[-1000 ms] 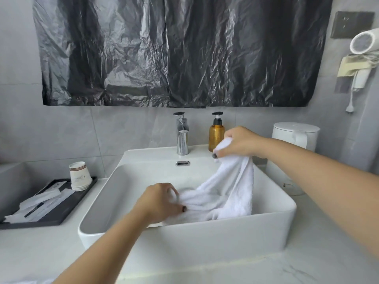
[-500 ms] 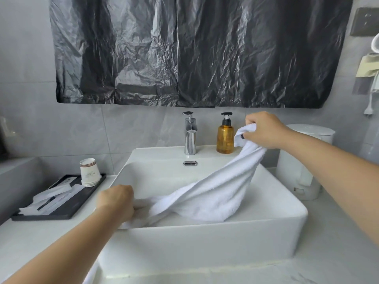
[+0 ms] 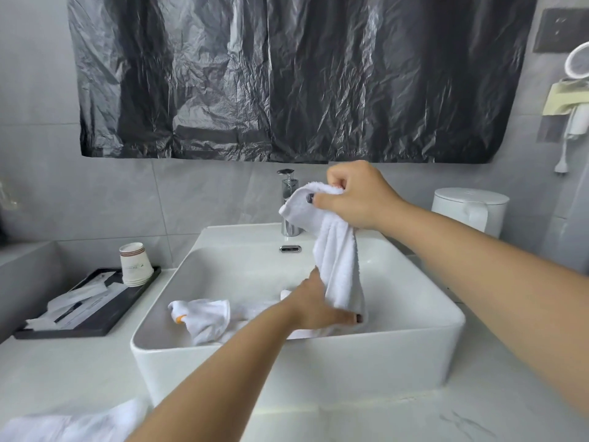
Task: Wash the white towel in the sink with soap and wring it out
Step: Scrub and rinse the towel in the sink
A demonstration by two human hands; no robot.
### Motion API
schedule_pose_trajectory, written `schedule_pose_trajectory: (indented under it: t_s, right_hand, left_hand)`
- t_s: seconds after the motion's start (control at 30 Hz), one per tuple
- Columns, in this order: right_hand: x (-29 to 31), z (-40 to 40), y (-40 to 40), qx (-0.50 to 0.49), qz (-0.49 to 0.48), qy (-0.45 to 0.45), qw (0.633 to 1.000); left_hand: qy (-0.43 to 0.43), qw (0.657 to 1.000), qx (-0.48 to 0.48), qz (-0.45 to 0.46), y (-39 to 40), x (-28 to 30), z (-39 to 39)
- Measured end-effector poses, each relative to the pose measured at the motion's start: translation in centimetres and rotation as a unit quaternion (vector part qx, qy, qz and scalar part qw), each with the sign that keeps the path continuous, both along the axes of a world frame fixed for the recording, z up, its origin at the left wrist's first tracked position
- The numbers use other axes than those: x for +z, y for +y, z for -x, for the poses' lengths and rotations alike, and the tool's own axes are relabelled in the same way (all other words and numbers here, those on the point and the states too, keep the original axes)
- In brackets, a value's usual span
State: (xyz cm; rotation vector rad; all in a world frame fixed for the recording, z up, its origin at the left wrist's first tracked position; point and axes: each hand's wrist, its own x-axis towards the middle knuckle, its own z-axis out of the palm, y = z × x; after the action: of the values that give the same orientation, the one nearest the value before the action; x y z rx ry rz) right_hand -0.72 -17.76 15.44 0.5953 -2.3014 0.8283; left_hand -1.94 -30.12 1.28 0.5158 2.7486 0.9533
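Note:
The white towel (image 3: 338, 260) hangs in a bunched column over the white rectangular sink (image 3: 299, 371). My right hand (image 3: 353, 194) grips its top end, raised in front of the chrome faucet (image 3: 288, 202). My left hand (image 3: 318, 306) wraps around the towel's lower part just above the basin floor. The towel's free end (image 3: 204, 317) lies crumpled in the basin's left side, with a small orange tag showing. The amber soap bottle is hidden behind my right hand and the towel.
A black tray (image 3: 95, 314) with paper cups (image 3: 135, 264) and wrapped items sits left of the sink. A white kettle (image 3: 471, 212) stands at the right. More white cloth (image 3: 70, 425) lies on the counter at the bottom left. Black plastic sheeting (image 3: 287, 74) covers the wall above.
My left hand let go of the towel end at the sink's left rim and moved right to grasp the hanging towel lower down. My right hand shifted left, in front of the faucet.

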Motion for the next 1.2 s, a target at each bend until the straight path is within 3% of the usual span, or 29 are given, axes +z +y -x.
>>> schedule_pose_trajectory:
  t_s: [0.07,0.17,0.27,0.33,0.4,0.47,0.53,0.57,0.63,0.73,0.87,1.0,1.2]
  right_hand:
    - [-0.3,-0.5,1.0,-0.015,-0.036,0.007,0.999]
    - [-1.6,-0.9,4.2,-0.080,-0.175,-0.024,0.981]
    - [-4.4,-0.9,7.4,-0.187,-0.320,-0.176,0.912]
    - [-6.6,-1.2,8.1,-0.200,-0.352,-0.274,0.872]
    - [-7.7,-1.4,7.5,-0.158,-0.282,-0.325,0.889]
    - [-8.2,-1.0,6.1,-0.097,-0.096,-0.376,0.917]
    - [-8.4,-0.8,4.5,-0.050,0.058,-0.458,0.886]
    - [-8.5,-0.7,3.8,-0.044,0.068,-0.473,0.877]
    - [-8.7,-0.5,2.8,-0.052,0.023,-0.446,0.893]
    - [-8.9,-0.2,1.8,-0.083,0.007,-0.311,0.947]
    - [-7.6,0.0,1.4,-0.081,0.078,-0.140,0.984]
    - [-4.3,0.2,3.0,-0.128,0.189,-0.061,0.972]
    - [-4.1,1.1,7.6,-0.211,0.204,-0.052,0.955]
  left_hand:
    - [0.054,0.998,-0.006,0.022,1.0,-0.5,0.5]
    - [0.097,0.994,-0.003,0.054,0.7,-0.7,1.0]
    - [0.138,0.987,0.054,-0.058,-0.5,-1.0,1.2]
    - [0.173,0.976,0.064,-0.120,-0.7,-1.2,0.9]
    - [0.214,0.964,0.038,-0.151,-0.6,-1.3,0.6]
    - [0.232,0.956,0.017,-0.177,-0.2,-1.4,0.4]
    - [0.240,0.944,0.033,-0.226,-0.1,-1.5,0.5]
    - [0.243,0.936,0.055,-0.250,-0.2,-1.7,0.7]
    - [0.238,0.925,0.109,-0.277,-0.5,-1.7,0.7]
    - [0.153,0.931,0.167,-0.285,-1.1,-1.4,1.2]
    - [-0.006,0.974,0.118,-0.195,-1.3,-1.6,1.5]
    - [-0.014,0.987,0.061,-0.149,-1.2,-1.4,1.3]
    - [-0.058,0.983,0.066,-0.161,-1.2,-1.3,1.4]
